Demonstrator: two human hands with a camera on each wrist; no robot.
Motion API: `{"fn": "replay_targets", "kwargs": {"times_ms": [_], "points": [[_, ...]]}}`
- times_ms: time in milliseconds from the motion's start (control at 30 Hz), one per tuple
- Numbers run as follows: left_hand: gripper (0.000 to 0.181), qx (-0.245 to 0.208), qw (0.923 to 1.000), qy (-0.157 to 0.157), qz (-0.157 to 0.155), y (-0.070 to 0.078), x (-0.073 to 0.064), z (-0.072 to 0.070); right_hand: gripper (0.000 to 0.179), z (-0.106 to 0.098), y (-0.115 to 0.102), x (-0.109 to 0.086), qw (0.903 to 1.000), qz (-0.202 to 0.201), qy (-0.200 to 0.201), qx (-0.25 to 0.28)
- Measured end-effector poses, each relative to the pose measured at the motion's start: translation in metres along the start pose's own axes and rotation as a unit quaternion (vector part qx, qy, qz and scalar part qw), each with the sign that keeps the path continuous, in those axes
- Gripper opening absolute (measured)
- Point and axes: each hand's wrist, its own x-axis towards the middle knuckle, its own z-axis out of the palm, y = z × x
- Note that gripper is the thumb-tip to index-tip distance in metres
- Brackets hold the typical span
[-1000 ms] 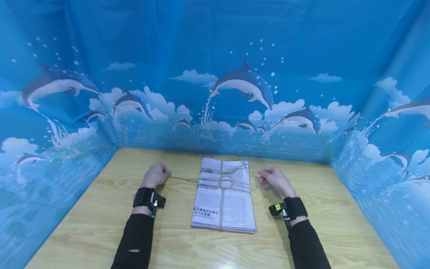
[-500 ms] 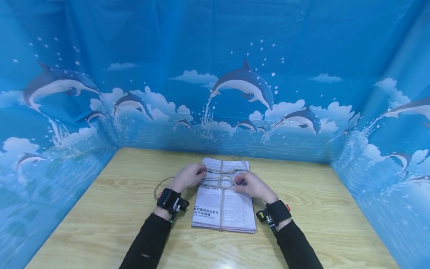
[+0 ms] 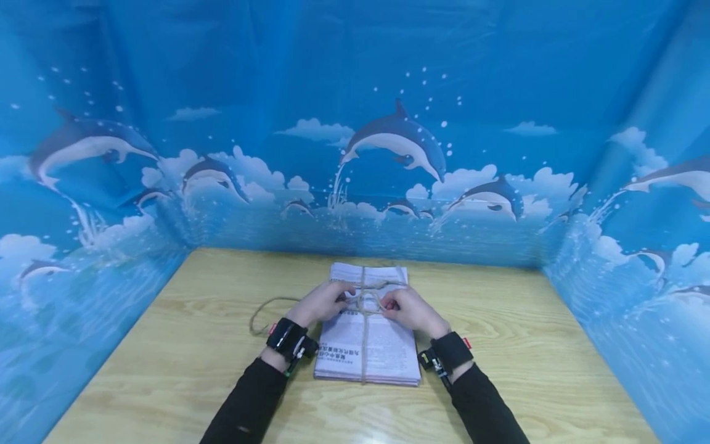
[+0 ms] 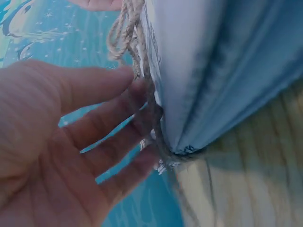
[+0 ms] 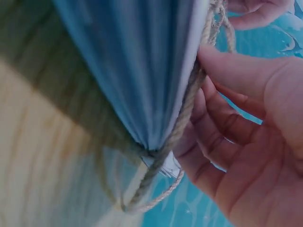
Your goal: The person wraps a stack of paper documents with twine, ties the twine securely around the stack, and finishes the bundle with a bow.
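A stack of folded newspapers (image 3: 388,357) lies on the table, bound lengthwise and crosswise with twine (image 3: 364,351). A loose loop of the twine sits where the strands cross, near the top of the stack. On the loop's left side my left hand (image 3: 324,302) pinches twine between thumb and forefinger; its other fingers extend along the stack's edge in the left wrist view. My right hand (image 3: 413,309) pinches the twine on the loop's other side. In the right wrist view the twine (image 5: 182,123) runs past the thumb tip and down around the paper edge.
The wooden table (image 3: 527,345) extends on both sides of the stack. A loose twine tail (image 3: 257,314) curves on the table left of my left hand. A blue curtain (image 3: 266,142) printed with dolphins encloses the table's back and sides.
Both hands have moved inward from either side of the stack to the loop. The left twine strand, earlier pulled straight, now lies slack in a curve. The view has shifted slightly.
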Motion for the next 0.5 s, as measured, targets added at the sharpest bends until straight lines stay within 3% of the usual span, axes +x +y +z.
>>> {"fn": "replay_targets", "kwargs": {"times_ms": [167,333,500], "points": [[0.022,0.013,0.9992,0.036,0.011,-0.0039,-0.0066,-0.0009,0.007,0.0036,-0.0001,0.0015,0.9994,0.031,0.005,0.013],[0.020,-0.006,0.9985,0.053,-0.010,-0.0048,-0.0094,-0.0033,0.013,0.0033,0.0012,0.0020,0.9986,0.036,0.029,0.026],[0.028,-0.016,0.9973,0.068,-0.022,-0.0022,-0.0026,-0.0060,0.016,-0.0016,0.0062,-0.0009,0.9957,0.053,0.068,0.032]]}}
